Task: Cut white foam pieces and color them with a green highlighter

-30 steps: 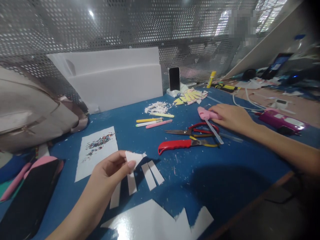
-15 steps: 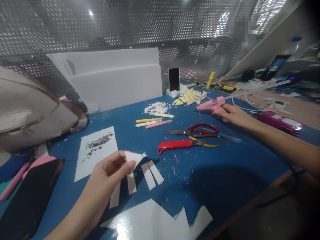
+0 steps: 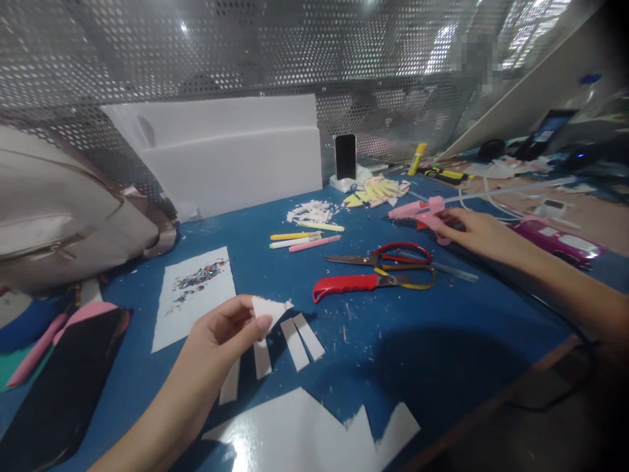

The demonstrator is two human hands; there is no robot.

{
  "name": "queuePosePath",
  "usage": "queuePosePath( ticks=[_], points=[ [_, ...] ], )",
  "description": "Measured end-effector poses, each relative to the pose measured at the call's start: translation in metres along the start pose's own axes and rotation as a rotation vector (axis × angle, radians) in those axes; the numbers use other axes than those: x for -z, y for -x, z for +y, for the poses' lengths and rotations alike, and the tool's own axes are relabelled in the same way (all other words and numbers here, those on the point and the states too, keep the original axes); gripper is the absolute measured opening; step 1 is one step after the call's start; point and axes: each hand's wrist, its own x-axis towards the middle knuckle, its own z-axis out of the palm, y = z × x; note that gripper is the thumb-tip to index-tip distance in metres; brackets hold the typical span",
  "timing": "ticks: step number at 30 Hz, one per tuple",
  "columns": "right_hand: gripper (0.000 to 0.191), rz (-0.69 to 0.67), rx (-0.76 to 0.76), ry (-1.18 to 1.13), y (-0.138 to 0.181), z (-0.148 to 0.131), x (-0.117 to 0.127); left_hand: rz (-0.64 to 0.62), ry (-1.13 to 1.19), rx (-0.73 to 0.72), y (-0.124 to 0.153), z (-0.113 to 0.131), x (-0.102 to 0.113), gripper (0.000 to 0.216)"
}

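My left hand (image 3: 230, 334) pinches a small triangular piece of white card (image 3: 269, 311) between thumb and fingers, above the table. Beneath and beside it lie white card strips (image 3: 295, 344). Over at the right, my right hand (image 3: 474, 233) is at the back of a pink hot glue gun (image 3: 417, 211), thumb and fingers apart around its rear end; a small red light shows on the gun. Scissors with red handles (image 3: 400, 252) and a red-handled cutting tool (image 3: 346, 285) lie between my hands. A larger cut white card (image 3: 304, 432) lies nearest me.
Colored markers (image 3: 317, 244) and a heap of white scraps (image 3: 312, 211) lie mid-table. Paper with glittery bits (image 3: 194, 288) is at left, near a black phone (image 3: 73, 380) and a bag (image 3: 63, 210). A phone (image 3: 345, 157) stands behind yellow pieces (image 3: 376, 192). A cable hangs right.
My right hand's fingers have loosened from the glue gun's handle and spread apart. My left hand keeps its pinch on the card piece. The view has shifted slightly.
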Motion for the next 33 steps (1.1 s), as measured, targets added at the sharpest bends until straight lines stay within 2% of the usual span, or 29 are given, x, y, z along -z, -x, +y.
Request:
queuePosePath(
  ticks=[3, 5, 6, 7, 10, 13, 14, 16, 18, 24, 28, 33],
  points=[
    [0.050, 0.073, 0.008, 0.145, 0.031, -0.004, 0.012, 0.013, -0.014, -0.012, 0.000, 0.001, 0.001, 0.032],
    [0.047, 0.197, 0.114, 0.307, 0.057, -0.015, 0.018, 0.012, -0.029, -0.022, 0.000, 0.002, 0.001, 0.031],
    [0.043, 0.226, 0.186, 0.257, 0.069, -0.026, 0.020, 0.006, -0.037, -0.029, 0.000, 0.002, 0.002, 0.031],
    [0.039, 0.199, 0.234, 0.144, 0.080, -0.039, 0.021, 0.000, -0.046, -0.038, -0.001, 0.001, 0.002, 0.030],
    [0.022, -0.165, 0.371, -0.253, 0.094, -0.094, 0.011, 0.002, -0.070, -0.084, -0.003, -0.002, 0.004, 0.028],
    [0.014, -0.513, 0.465, -0.564, 0.085, -0.150, -0.016, 0.036, -0.087, -0.159, -0.004, -0.007, 0.006, 0.025],
    [0.014, -0.613, 0.448, -0.678, 0.079, -0.165, -0.027, 0.048, -0.089, -0.185, -0.004, -0.009, 0.007, 0.024],
    [0.017, -0.711, 0.402, -0.890, 0.069, -0.189, -0.048, 0.077, -0.093, -0.225, -0.004, -0.012, 0.007, 0.022],
    [0.018, -0.712, 0.399, -1.058, 0.062, -0.206, -0.066, 0.116, -0.097, -0.251, -0.003, -0.013, 0.009, 0.021],
    [0.017, -0.650, 0.328, -1.324, 0.057, -0.224, -0.097, 0.184, -0.132, -0.262, -0.001, -0.015, 0.013, 0.022],
    [0.015, -0.654, 0.268, -1.397, 0.058, -0.221, -0.102, 0.191, -0.132, -0.225, 0.000, -0.015, 0.008, 0.023],
    [0.017, -0.682, 0.293, -1.428, 0.058, -0.218, -0.103, 0.215, -0.124, -0.182, 0.003, -0.013, 0.001, 0.025]
  ],
)
